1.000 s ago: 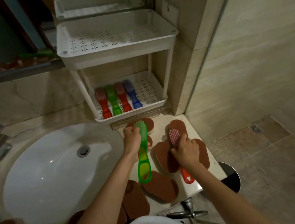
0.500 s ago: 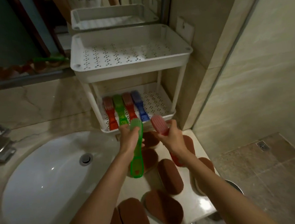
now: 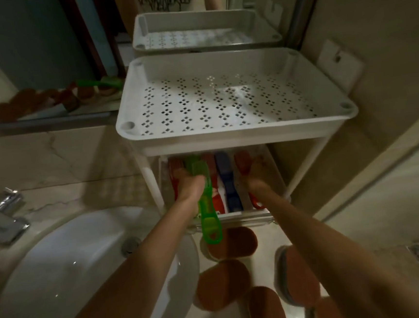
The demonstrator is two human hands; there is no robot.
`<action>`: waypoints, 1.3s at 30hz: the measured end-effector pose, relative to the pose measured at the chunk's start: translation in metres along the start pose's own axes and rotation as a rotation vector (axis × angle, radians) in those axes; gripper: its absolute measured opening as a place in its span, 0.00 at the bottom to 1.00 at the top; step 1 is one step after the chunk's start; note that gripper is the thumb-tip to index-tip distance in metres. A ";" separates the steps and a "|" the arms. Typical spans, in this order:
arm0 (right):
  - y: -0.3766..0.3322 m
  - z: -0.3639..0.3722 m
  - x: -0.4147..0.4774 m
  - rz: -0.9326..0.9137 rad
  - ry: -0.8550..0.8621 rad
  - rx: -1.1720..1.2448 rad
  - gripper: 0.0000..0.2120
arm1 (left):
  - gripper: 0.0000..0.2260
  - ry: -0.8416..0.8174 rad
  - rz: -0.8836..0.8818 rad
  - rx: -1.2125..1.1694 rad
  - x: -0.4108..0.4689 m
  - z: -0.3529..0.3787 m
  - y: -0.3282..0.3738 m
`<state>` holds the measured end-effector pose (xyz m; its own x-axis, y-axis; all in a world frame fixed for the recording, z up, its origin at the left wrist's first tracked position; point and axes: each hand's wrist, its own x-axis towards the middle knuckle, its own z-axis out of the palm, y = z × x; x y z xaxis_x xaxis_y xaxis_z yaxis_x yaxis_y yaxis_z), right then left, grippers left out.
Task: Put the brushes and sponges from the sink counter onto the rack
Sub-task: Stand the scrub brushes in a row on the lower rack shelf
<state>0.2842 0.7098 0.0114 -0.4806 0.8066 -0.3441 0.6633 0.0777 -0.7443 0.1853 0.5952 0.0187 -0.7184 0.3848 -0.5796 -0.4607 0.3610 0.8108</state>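
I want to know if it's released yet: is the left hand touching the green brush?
Touching. The head view shows the left hand with its fingers curled round the green brush near its bristle end, at the lower rack shelf.

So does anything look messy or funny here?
Nothing looks broken or spilled. The green brush in the left hand sits over the brushes in the rack's lower shelf, handle poking out past the front rim; the right hand holds a red brush beside them. Brown sponges lie scattered on the counter.
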 end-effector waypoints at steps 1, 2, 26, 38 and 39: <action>-0.002 0.003 0.004 -0.016 0.010 -0.027 0.27 | 0.22 0.002 -0.009 0.017 0.001 -0.001 0.001; -0.003 0.007 0.008 -0.030 0.028 -0.053 0.26 | 0.20 -0.003 -0.021 0.019 0.002 0.000 0.001; 0.002 0.003 -0.074 -0.349 -0.024 -0.477 0.22 | 0.23 0.073 0.056 -0.308 0.001 0.038 0.004; 0.005 -0.017 -0.038 -0.168 0.119 -0.539 0.13 | 0.11 -0.060 0.143 0.039 0.000 0.024 -0.022; 0.005 -0.016 -0.034 -0.156 0.104 -0.572 0.14 | 0.11 -0.047 0.147 0.073 0.003 0.022 -0.026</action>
<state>0.3131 0.6922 0.0281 -0.5575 0.8111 -0.1766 0.8069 0.4794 -0.3452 0.2063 0.6054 -0.0063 -0.7493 0.4766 -0.4598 -0.3123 0.3579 0.8800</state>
